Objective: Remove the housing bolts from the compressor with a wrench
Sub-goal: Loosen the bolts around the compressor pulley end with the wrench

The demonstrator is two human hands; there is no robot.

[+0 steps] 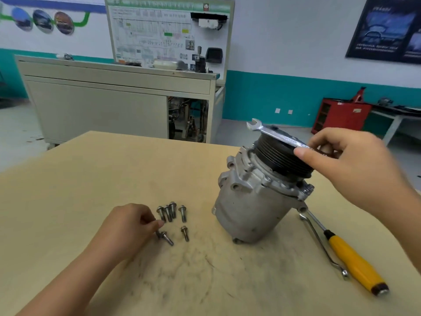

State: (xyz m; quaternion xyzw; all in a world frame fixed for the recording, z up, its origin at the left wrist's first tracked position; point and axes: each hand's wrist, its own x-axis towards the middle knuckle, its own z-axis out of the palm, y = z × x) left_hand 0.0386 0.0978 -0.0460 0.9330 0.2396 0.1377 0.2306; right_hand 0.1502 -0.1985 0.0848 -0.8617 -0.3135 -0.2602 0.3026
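- The left hand [129,224] is low on the surface [91,179], with its fingers curled in and thumb and fingertip close together.
- Its fingertips are right at a bolt [167,238] that lies on the surface. I cannot tell if the hand pinches this bolt or only touches it.
- The right hand [348,160] is up higher, well apart from the left hand. Its thumb and fingers pinch one end of a shiny wrench [273,135].
- The wrench is held across the top of the compressor [250,201]. Its open end points up and away to the left.
- The compressor is a grey metal drum. It stands a bit tilted on the surface, under the right hand, with a black pulley [282,160] on top.
- Just past the left fingertips, four bolts [172,209] lie close together, heads pointing away. One more bolt lies alone beside them, near the first bolt.
- To the right of the compressor lies a screwdriver [355,263] with a yellow handle. Its tip is near the bottom of the compressor.
- A thin bent metal tool [319,242] lies just beside the screwdriver.
- The surface is light wood with dark smudges.
- Far back stands a grey cabinet [102,106] with a white board [168,30] on it, and a red box [341,115] stands by the wall.
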